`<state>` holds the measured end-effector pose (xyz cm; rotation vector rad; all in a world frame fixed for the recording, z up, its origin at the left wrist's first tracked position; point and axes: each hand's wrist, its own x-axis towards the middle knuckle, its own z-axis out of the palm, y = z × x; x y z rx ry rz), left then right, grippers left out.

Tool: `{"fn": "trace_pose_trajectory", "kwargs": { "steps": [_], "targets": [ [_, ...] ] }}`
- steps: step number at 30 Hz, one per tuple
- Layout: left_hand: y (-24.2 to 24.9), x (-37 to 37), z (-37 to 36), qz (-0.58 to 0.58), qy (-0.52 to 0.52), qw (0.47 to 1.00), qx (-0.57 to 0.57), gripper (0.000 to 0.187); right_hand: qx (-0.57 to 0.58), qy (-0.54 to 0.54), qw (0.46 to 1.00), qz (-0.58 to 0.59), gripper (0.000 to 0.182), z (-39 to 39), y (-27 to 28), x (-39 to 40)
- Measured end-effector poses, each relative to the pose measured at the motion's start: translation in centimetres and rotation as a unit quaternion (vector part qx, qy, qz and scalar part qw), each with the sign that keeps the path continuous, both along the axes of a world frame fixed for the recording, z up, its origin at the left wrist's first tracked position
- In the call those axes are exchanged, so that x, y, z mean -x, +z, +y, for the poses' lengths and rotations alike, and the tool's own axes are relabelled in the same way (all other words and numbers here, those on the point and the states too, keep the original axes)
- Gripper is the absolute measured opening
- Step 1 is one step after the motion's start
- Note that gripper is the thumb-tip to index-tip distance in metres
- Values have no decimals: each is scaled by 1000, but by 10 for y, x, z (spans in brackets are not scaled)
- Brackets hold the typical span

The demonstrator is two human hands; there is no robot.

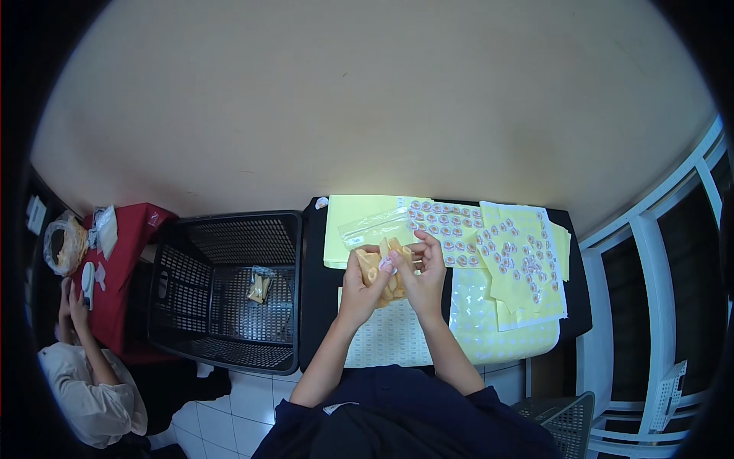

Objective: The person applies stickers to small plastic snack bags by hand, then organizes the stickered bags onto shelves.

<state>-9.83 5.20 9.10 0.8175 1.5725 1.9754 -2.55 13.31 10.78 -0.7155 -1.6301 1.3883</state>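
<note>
A clear plastic bag of yellowish pieces (368,268) is held between both hands above the table. My left hand (359,289) grips the bag's left side, and my right hand (422,277) grips its right side. Both thumbs meet on a round white-and-red sticker (388,264) on the bag's front. Behind the hands, an empty-looking clear zip bag (375,228) lies on yellow sheets (344,208). Rows of round stickers (446,218) are beside it, and a white printed sheet (388,336) lies below the hands.
Left of the table stands a black basket (223,216) holding a small filled bag (260,286). Loose sticker sheets (520,264) lie at the right. A co-worker (95,386) is at a red-covered table (126,260) at far left. Another basket (569,424) stands lower right.
</note>
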Motion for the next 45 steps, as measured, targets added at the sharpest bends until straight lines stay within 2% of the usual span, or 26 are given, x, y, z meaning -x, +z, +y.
{"fn": "trace_pose_trajectory", "kwargs": {
  "steps": [2, 4, 6, 8, 11, 15, 17, 21, 23, 26, 30, 32, 34, 37, 39, 45],
  "targets": [
    [0, 1, -2, 3, -19, 1000, -3, 32, 29, -1, 1000, -1, 48, -2, 5, -1],
    [2, 1, -2, -35, -56, 998, -12, 37, 21, -4, 1000, 1, 48, -2, 5, -1],
    [2, 2, -3, -23, -58, 998, -9, 37, 11, -8, 1000, 3, 48, -2, 5, -1],
    [2, 4, -4, -9, -60, 998, -7, 37, -53, -26, 998, 3, 50, -3, 2, -1],
    [-2, 4, -4, -11, -68, 997, -29, 38, -75, -33, 996, -20, 52, -6, 4, -2],
    [-8, 3, -2, -43, -19, 998, -33, 25, -77, -16, 997, -23, 53, -10, -1, -5],
    [-9, 2, -1, -64, 14, 997, -27, 17, -49, 4, 999, -7, 57, -13, -6, -6],
    [-5, 0, -5, -57, 8, 998, -14, 19, -23, 34, 999, 8, 64, -16, -9, -11],
    [-4, 0, -4, -71, 2, 997, -18, 18, 12, 81, 996, 25, 74, -15, -7, -16],
    [-11, 1, -3, -105, -6, 994, -25, 17, 25, 107, 994, 26, 76, -21, -3, -25],
    [0, -3, -7, -180, -35, 982, -56, 20, 24, 108, 993, 28, 77, -26, -5, -36],
    [6, -4, -11, -184, -82, 978, -52, 27, 44, 97, 993, 42, 74, -28, 0, -42],
    [13, -10, -14, -109, -145, 983, -23, 39, 56, 77, 994, 56, 72, -27, -2, -50],
    [12, -19, -11, -96, -195, 976, -11, 50, 83, 44, 993, 67, 66, -26, -2, -68],
    [15, -30, -9, -77, -221, 972, -2, 51, 76, 9, 995, 62, 57, -26, 2, -80],
    [19, -68, 2, 11, -308, 951, 33, 62, 87, -54, 993, 61, 52, -23, 6, -127]
  ]
}}
